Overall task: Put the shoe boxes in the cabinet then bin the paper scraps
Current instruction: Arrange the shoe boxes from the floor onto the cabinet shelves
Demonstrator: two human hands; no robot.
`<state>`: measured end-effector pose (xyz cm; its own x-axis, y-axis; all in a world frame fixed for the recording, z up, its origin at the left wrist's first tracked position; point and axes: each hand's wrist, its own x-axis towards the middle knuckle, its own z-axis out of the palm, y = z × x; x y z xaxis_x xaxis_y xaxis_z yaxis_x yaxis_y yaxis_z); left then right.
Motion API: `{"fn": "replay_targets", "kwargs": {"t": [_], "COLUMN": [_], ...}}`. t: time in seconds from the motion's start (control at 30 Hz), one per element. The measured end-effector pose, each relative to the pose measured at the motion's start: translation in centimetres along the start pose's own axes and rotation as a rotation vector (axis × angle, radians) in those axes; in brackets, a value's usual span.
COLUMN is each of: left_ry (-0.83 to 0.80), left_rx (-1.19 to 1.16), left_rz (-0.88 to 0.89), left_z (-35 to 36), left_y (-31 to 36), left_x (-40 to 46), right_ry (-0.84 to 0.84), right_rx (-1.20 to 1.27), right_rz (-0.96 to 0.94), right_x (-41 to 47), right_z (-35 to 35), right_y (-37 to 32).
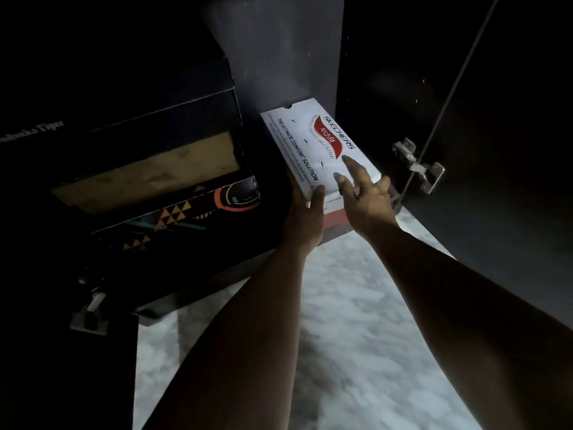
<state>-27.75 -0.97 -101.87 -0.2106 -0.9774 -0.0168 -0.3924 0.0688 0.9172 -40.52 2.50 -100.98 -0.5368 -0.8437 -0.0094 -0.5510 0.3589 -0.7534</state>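
Observation:
A white shoe box (305, 141) with red and black print lies flat in the right part of the dark cabinet (279, 57), its near end at the cabinet's front edge. My left hand (305, 217) grips the box's near left corner, thumb on the lid. My right hand (364, 193) rests on the lid's near right part with its fingers straight and spread. To the left stand a black box with orange triangles (173, 218), a box with a tan face (148, 172) and dark boxes (173, 100) stacked above. No paper scraps are in view.
The cabinet's right door (496, 119) stands open, with a metal hinge (418, 166) close to my right hand. Another hinge (90, 308) shows at the lower left. A pale marble floor (341, 321) lies under my arms.

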Motion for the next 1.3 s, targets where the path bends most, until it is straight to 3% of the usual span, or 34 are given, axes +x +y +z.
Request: {"fn": "replay_targets", "kwargs": {"t": [0.13,0.23,0.27,0.37,0.43,0.6,0.7,0.9,1.1,1.2,1.3], "left_ry": [-0.038,0.035,0.077,0.2,0.189,-0.103,-0.337,-0.803,-1.205,-1.417,-1.624], "left_rx": [0.028,0.162,0.192,0.208,0.262,0.424,0.573,0.606,0.539,0.49,0.461], "left_rz": [-0.074,-0.137,-0.161,-0.222,-0.232,-0.163,-0.058,0.117,0.22,0.116,-0.096], "left_z": [-0.2,-0.5,-0.7,-0.8,-0.5,3.4,9.2,22.4,30.8,33.3,33.9], "left_y": [0.3,1.8,2.7,4.2,4.7,5.9,7.6,12.4,15.3,15.0,15.3], "left_x": [0.2,0.2,-0.3,-2.8,-5.6,-15.8,-22.0,-37.0,-55.6,-63.3,-69.2], "right_ry": [-0.059,-0.182,-0.171,0.072,0.128,-0.037,-0.019,0.212,0.646,0.806,0.785], "right_rx": [-0.064,-0.167,-0.207,-0.177,-0.164,-0.298,-0.33,-0.277,-0.292,-0.263,-0.19], "right_rz": [0.032,0.116,0.094,-0.061,-0.086,0.183,0.348,0.746,1.108,1.364,1.611], "right_x": [0.2,0.7,0.5,-1.9,-4.9,-14.5,-21.6,-38.9,-58.2,-65.8,-72.3], "right_z": [-0.5,-2.1,-2.8,-5.3,-6.6,-12.3,-17.6,-31.6,-42.6,-45.2,-45.6], "right_y": [-0.4,-1.8,-2.3,-2.7,-1.4,7.1,13.9,25.2,32.1,33.9,35.1]}}
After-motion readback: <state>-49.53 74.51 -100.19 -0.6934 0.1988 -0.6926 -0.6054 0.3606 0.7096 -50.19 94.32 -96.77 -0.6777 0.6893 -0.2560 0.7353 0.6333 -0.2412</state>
